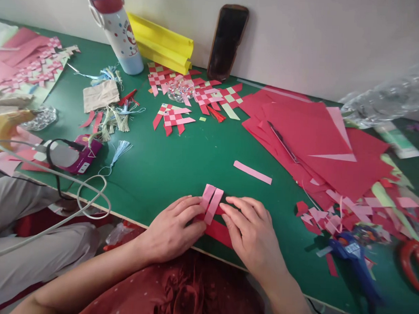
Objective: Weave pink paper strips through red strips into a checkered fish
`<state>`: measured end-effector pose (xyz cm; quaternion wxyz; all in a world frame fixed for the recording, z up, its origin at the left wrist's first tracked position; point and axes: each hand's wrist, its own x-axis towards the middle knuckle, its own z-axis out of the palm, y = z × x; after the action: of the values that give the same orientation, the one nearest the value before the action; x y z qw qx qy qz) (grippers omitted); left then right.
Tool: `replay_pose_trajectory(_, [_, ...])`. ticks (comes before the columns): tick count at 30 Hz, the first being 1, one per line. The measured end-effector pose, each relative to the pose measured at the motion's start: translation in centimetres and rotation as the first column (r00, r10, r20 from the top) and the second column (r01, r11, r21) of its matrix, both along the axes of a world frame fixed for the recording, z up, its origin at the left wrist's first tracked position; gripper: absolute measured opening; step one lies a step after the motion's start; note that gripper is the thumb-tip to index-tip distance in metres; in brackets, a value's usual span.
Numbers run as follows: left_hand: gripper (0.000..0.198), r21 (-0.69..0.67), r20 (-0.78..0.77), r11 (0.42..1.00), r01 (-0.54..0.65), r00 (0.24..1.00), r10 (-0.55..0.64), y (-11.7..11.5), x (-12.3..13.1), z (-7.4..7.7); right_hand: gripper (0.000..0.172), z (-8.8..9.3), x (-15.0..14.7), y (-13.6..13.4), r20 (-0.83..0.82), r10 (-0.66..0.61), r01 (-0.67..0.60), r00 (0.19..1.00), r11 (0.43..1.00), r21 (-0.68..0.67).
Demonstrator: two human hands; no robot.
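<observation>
Near the table's front edge, two pink paper strips (214, 205) stand side by side, crossing red paper strips (217, 232). My left hand (178, 227) is closed on the left side of the pink strips, its thumb and fingertips pressed against them. From the other side, my right hand (251, 228) pinches the end of a red strip between thumb and fingertips, close beside the right pink strip. Part of the red paper is hidden under both hands. A single loose pink paper strip (253, 172) lies on the table beyond my right hand.
Red paper sheets (308, 129) with a craft knife (283, 141) lie right, above paper scraps, a blue glue gun (356, 260) and red scissors (415, 263). Woven paper pieces (172, 118), tassels (119, 153), a bottle (119, 37) and a phone (227, 42) are farther back. Another person's leg (43, 228) shows left.
</observation>
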<state>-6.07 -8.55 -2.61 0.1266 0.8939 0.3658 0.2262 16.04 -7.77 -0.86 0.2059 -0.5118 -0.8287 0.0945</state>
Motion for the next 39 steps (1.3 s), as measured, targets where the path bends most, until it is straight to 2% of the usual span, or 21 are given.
replay_pose_trajectory(3, [0.019,-0.012,-0.062,1.000,0.026,0.998,-0.027,0.7,-0.1,0.6,0.026,-0.2,0.4,-0.5,0.072,0.044,-0.043,0.996,0.999,-0.011])
replay_pose_trajectory(8, [0.059,-0.072,-0.207,0.985,0.156,0.964,-0.168,3.0,-0.4,1.8,0.026,-0.5,0.6,-1.0,0.125,0.066,-0.066,0.990,0.998,-0.007])
replay_pose_trajectory(14, [0.085,-0.203,-0.234,0.968,0.150,0.952,-0.197,4.6,-0.6,1.5,0.026,-0.8,0.9,-1.2,0.132,0.076,-0.077,0.988,0.997,0.001])
replay_pose_trajectory(22, [0.081,-0.245,-0.225,0.960,0.133,0.956,-0.189,4.5,-0.9,0.7,0.026,-0.7,2.3,-1.3,0.133,0.098,-0.099,0.986,0.995,-0.003])
replay_pose_trajectory(39, [0.082,-0.225,-0.250,0.966,0.128,0.951,-0.185,4.5,-0.9,0.7,0.042,-0.2,1.5,-1.9,0.084,0.099,-0.099,0.992,0.995,-0.007])
